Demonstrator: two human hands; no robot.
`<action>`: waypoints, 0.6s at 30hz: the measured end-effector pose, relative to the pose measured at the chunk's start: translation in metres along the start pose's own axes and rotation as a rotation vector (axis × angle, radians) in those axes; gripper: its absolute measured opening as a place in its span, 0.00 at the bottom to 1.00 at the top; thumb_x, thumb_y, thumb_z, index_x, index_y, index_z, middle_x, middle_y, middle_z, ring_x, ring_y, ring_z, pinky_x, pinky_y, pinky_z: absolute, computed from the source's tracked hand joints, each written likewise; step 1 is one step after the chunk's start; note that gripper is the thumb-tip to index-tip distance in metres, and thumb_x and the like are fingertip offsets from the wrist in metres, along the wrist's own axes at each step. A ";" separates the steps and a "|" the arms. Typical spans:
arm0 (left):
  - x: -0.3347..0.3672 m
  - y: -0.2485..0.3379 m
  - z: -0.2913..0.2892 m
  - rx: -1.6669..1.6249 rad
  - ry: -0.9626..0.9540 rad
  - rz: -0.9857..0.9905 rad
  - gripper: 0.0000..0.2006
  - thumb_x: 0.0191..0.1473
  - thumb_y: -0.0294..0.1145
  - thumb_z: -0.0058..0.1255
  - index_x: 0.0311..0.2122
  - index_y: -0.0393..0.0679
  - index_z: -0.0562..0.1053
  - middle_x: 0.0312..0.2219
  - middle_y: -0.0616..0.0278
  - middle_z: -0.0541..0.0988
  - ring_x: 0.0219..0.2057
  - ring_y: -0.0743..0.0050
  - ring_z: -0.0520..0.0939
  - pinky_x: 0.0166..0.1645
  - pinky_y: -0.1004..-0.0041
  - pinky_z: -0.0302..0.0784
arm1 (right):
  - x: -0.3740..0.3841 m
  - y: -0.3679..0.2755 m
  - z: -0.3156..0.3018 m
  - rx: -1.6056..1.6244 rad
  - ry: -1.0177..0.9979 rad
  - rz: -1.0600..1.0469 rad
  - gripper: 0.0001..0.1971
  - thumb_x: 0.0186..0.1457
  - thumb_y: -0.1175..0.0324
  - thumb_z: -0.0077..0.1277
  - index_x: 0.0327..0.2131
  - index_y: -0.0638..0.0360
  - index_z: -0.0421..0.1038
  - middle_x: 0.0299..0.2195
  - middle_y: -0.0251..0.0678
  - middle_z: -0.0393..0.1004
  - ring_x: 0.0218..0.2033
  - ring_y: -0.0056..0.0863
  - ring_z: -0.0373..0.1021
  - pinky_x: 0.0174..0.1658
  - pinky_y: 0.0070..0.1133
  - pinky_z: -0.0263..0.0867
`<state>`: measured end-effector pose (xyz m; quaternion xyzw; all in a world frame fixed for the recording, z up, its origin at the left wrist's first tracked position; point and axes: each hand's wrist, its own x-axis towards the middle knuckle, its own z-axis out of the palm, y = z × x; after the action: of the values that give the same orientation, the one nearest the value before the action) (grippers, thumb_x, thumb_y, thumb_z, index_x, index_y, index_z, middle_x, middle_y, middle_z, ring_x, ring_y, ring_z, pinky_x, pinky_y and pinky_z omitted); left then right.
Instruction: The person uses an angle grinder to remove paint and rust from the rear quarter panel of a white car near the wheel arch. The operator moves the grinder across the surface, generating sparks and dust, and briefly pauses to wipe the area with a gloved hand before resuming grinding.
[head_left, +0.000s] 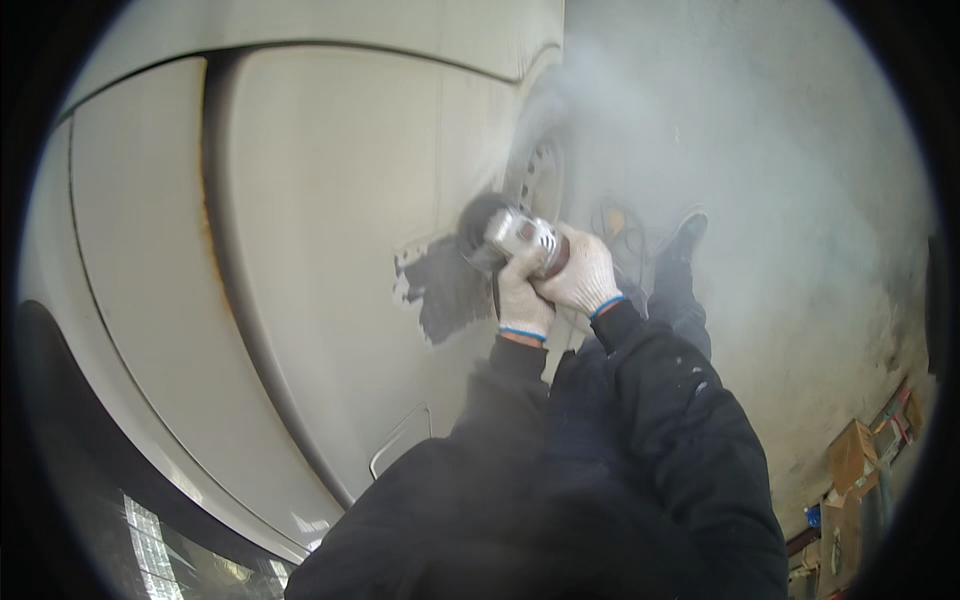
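Both my hands wear white knit gloves with blue cuffs and are closed around an angle grinder with a silver head. My left hand grips it from below, while my right hand wraps round its body just to the right. The grinder's dark round disc is at the pale vehicle body panel; whether it touches I cannot tell. Beside the disc lies a dark grey bare patch with ragged edges in the paint. Pale dust blurs the area around the wheel.
A vehicle wheel stands just beyond the grinder. A cable lies on the floor near my shoe. Dust hangs over the floor at the upper right. Cardboard boxes and clutter are at the lower right.
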<state>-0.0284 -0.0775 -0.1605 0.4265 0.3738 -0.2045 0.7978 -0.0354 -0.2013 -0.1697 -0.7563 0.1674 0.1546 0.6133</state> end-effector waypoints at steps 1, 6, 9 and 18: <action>-0.002 -0.001 0.002 0.054 -0.048 0.048 0.19 0.55 0.27 0.56 0.53 0.40 0.75 0.46 0.57 0.82 0.49 0.60 0.83 0.58 0.61 0.79 | -0.001 0.000 -0.001 -0.026 -0.001 0.065 0.26 0.39 0.55 0.69 0.45 0.53 0.79 0.36 0.50 0.83 0.43 0.52 0.79 0.47 0.38 0.75; -0.015 0.008 0.003 0.024 -0.039 0.081 0.22 0.53 0.26 0.56 0.55 0.39 0.74 0.47 0.57 0.82 0.50 0.60 0.83 0.59 0.60 0.79 | -0.009 -0.005 0.008 0.006 0.037 -0.019 0.28 0.37 0.55 0.71 0.43 0.57 0.78 0.36 0.51 0.83 0.42 0.52 0.80 0.46 0.37 0.77; -0.020 0.014 -0.001 0.038 0.011 -0.060 0.21 0.53 0.27 0.57 0.53 0.39 0.75 0.46 0.57 0.82 0.49 0.62 0.84 0.59 0.61 0.79 | -0.011 -0.005 0.012 0.078 -0.029 0.003 0.28 0.37 0.55 0.71 0.43 0.56 0.79 0.37 0.49 0.83 0.43 0.51 0.80 0.47 0.37 0.76; 0.001 0.004 -0.004 0.022 0.057 -0.123 0.22 0.51 0.26 0.58 0.53 0.41 0.76 0.46 0.59 0.82 0.48 0.62 0.84 0.59 0.61 0.79 | -0.008 -0.001 0.003 -0.071 -0.076 0.104 0.28 0.38 0.50 0.70 0.43 0.54 0.79 0.36 0.49 0.83 0.41 0.51 0.80 0.47 0.38 0.76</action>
<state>-0.0273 -0.0718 -0.1606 0.4170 0.4198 -0.2451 0.7680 -0.0422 -0.1983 -0.1663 -0.7612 0.1774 0.2207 0.5834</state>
